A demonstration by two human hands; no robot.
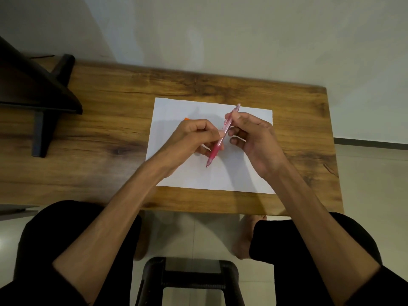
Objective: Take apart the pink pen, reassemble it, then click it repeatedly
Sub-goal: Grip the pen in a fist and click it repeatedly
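My forearms [123, 217] are hovering while both hands, left hand [194, 134] and right hand [254, 138], are pinching the pink pen [220, 138]; I'm judging a steady counter-twist best.

The pen [221, 138] looks like translucent pink plastic with a slight gloss. It is above a matt white paper sheet [223, 177] on a grained wooden table [110, 120].
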